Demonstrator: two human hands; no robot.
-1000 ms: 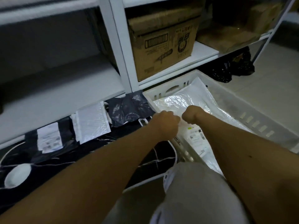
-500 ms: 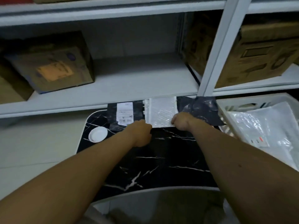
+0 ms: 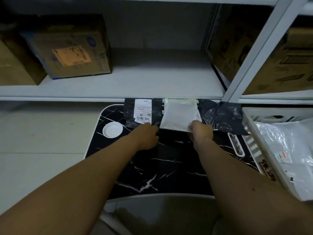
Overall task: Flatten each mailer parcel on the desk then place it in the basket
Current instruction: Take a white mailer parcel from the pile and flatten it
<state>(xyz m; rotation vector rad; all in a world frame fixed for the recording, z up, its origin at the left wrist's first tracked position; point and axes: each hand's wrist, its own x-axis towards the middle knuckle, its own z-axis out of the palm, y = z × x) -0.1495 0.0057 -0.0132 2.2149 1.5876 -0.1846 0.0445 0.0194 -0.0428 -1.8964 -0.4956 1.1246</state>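
A white bubble mailer [image 3: 179, 116] lies at the far edge of the black marble desk [image 3: 160, 167], between a black mailer with a white label [image 3: 142, 112] and a crumpled black mailer [image 3: 221, 116]. My right hand [image 3: 200, 131] grips its near right corner. My left hand [image 3: 147, 136] is at its near left corner with fingers curled on the edge. The white basket [image 3: 250, 119] stands to the right of the desk and holds shiny white mailers [image 3: 284, 146].
A white round dish [image 3: 112, 129] sits at the desk's left. A white shelf [image 3: 135, 85] with cardboard boxes [image 3: 71, 48] runs just behind the desk. A shelf post [image 3: 250, 61] rises at the right. Pale floor lies to the left.
My hands left the basket, where a mailer now lies, and swung left to the desk. They reached the white bubble mailer and took its near corners.
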